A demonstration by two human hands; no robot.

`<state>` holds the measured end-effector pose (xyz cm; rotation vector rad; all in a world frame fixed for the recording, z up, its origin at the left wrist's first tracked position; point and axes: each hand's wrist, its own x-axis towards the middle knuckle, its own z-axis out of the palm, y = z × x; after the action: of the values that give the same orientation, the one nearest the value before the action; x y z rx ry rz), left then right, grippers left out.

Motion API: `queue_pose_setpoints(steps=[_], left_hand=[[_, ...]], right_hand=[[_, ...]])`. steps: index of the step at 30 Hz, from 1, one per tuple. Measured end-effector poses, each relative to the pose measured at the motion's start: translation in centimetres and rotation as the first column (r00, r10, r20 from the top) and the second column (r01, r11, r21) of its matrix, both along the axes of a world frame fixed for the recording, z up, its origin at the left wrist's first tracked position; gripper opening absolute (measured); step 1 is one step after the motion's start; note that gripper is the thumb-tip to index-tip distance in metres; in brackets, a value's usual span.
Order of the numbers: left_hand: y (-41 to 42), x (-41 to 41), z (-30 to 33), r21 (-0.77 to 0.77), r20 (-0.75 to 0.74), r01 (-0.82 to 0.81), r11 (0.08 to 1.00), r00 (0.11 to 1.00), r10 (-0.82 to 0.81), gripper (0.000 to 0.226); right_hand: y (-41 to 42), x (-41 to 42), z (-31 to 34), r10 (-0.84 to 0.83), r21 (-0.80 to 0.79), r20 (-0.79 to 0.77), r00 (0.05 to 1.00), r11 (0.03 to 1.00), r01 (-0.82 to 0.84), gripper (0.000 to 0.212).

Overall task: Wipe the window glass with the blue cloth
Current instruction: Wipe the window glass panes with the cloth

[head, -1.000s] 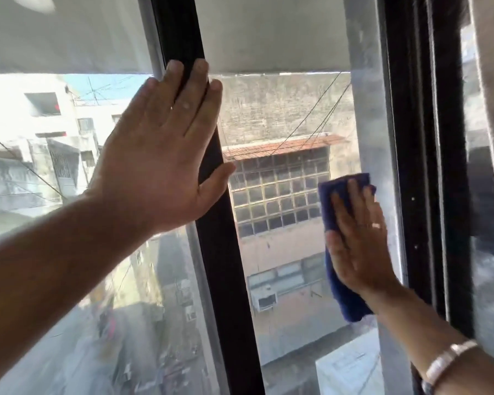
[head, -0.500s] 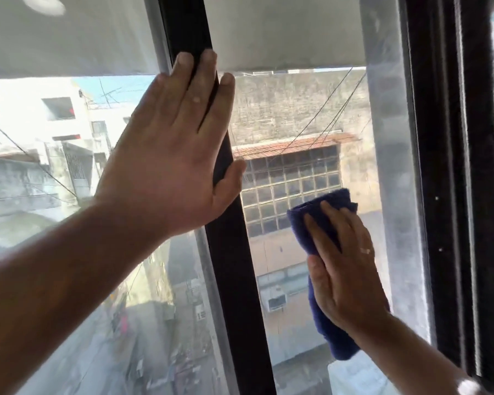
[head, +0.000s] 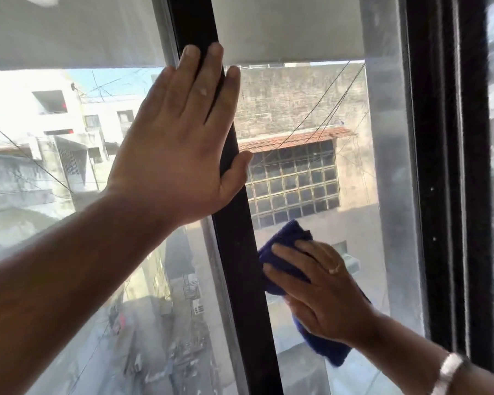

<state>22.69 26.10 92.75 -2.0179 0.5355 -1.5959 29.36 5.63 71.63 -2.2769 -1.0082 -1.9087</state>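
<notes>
The window glass [head: 305,109] fills the middle pane, with buildings visible through it. My right hand [head: 322,292] lies flat on the blue cloth [head: 285,240] and presses it against the lower part of that pane, right beside the black centre mullion [head: 240,266]. The cloth shows above my fingers and below my wrist. My left hand [head: 180,138] rests flat with fingers spread across the mullion and the left pane [head: 40,138], holding nothing.
A thick black frame [head: 451,166] bounds the pane on the right, with a silvery strip [head: 388,166] beside it. A white overhang [head: 283,24] crosses the top of the view. A bracelet [head: 448,372] sits on my right wrist.
My right hand has slid the blue cloth down and to the left, from near the right edge of the pane to the mullion. My left hand has stayed on the mullion.
</notes>
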Motion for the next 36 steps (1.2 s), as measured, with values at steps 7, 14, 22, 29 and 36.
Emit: queue_pose_setpoints(steps=[7, 14, 22, 29, 36], left_hand=[[0.1, 0.3, -0.1, -0.006, 0.011, 0.018, 1.0, 1.0, -0.018, 0.082], [0.1, 0.2, -0.2, -0.008, 0.014, 0.015, 1.0, 1.0, -0.015, 0.082], [0.1, 0.4, -0.1, -0.013, 0.028, 0.061, 0.998, 0.998, -0.061, 0.081], [0.3, 0.5, -0.1, -0.006, 0.029, 0.043, 0.999, 0.999, -0.043, 0.082], [0.1, 0.5, -0.1, -0.009, 0.04, 0.056, 0.998, 0.998, -0.056, 0.082]], right_hand=[[-1.2, 1.5, 10.7, -0.009, 0.68, -0.069, 0.998, 0.731, 0.054, 0.051], [-0.1, 0.3, 4.9, -0.107, 0.215, -0.093, 0.99, 0.969, 0.125, 0.056], [-0.2, 1.7, 15.3, -0.111, 0.628, -0.098, 0.989, 0.764, 0.148, 0.059], [-4.4, 1.4, 7.4, -0.088, 0.366, -0.164, 0.982, 0.919, 0.144, 0.059], [-0.3, 1.5, 15.8, -0.113, 0.607, -0.133, 0.985, 0.776, 0.171, 0.062]])
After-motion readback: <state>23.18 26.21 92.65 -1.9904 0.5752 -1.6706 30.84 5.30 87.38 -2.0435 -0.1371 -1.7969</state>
